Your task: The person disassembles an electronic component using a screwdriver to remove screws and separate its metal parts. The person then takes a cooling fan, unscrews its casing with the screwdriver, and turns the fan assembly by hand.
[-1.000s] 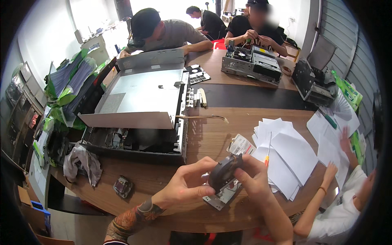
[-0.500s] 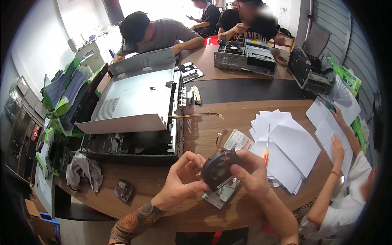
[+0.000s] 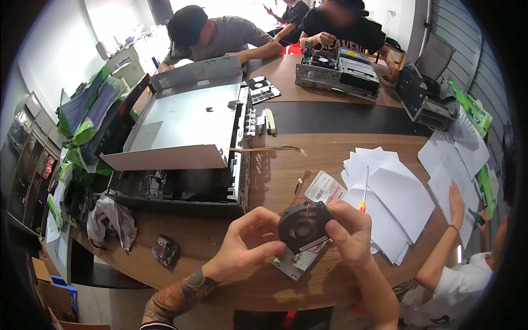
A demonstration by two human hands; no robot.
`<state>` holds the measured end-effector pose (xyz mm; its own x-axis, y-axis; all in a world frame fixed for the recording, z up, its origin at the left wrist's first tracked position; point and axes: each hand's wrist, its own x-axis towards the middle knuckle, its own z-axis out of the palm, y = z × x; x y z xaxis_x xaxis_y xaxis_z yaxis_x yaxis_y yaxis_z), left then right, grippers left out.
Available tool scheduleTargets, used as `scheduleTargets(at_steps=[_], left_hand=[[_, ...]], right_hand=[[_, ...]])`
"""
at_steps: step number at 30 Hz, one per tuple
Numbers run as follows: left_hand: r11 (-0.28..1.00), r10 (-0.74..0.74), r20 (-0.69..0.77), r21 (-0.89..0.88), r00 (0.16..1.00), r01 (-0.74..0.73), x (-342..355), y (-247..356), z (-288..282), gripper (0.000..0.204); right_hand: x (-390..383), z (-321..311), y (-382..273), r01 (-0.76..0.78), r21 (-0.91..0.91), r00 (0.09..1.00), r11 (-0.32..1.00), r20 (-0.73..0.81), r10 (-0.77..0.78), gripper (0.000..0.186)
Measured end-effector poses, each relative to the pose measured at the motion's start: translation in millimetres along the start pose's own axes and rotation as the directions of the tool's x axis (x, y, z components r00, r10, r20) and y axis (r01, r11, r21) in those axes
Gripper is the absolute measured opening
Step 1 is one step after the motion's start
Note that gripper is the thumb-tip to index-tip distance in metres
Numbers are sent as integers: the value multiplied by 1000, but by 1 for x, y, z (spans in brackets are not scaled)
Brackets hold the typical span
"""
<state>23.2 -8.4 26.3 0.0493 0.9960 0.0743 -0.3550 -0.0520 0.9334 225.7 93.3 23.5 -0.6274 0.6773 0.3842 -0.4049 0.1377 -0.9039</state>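
A round black blower fan (image 3: 302,226) is held up over the near edge of the table, its face tilted toward me. My left hand (image 3: 252,236) pinches the fan's left side, with the thumb along its lower edge. On the opposite side, my right hand (image 3: 351,234) grips the rim with its thumb on the face. Thin wires run from the fan's top to a small plug (image 3: 299,181). Below the fan lies a silver metal drive (image 3: 294,265), partly covered by it. Just behind sits a white and red labelled piece (image 3: 325,188).
An opened computer case (image 3: 181,124) fills the left of the table. A screwdriver (image 3: 363,205) lies on white sheets (image 3: 404,206) at right. A grey cloth (image 3: 111,223) and a small metal-and-dark part (image 3: 164,250) are near left. Co-workers sit across and at right.
The fan has turned a little, its face showing more, and my left fingers have shifted on it. At right, a co-worker's hand with a green-handled tool has moved nearer. The whole view has shifted slightly.
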Motion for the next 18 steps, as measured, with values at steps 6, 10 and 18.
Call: scheduleTargets(at_steps=[6,10,18], left_hand=[[999,13,8,37,1000,-13,2,-1,-3,29],[1000,-17,-5,25,1000,17,0,-3,-3,29],[999,30,-6,18,1000,-29,-1,-8,-1,29]], right_hand=[[4,-1,3,-26,4,1000,1000,-3,26,27],[3,-1,4,-30,14,1000,999,-1,30,27],[-1,-3,5,-38,20,999,999,-5,38,26]])
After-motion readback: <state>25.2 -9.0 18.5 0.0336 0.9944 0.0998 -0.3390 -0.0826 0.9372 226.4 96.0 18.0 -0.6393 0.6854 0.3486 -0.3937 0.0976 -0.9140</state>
